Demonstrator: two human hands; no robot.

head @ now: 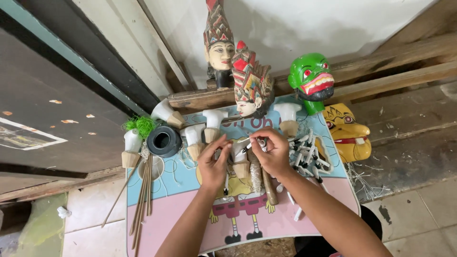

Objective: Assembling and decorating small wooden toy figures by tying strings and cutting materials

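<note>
Your left hand (213, 161) and right hand (273, 153) meet over the small cartoon-printed bench (304, 209), pinching a thin white puppet arm piece (248, 141) between the fingertips. Just right of your hands lies a heap of white arm pieces (307, 153). White-and-wood puppet torsos (213, 124) stand behind, beside a black pot (163, 141). Thin sticks (143, 195) lie at the left. A green mask (312, 82) and a yellow mask (346, 132) sit to the right.
</note>
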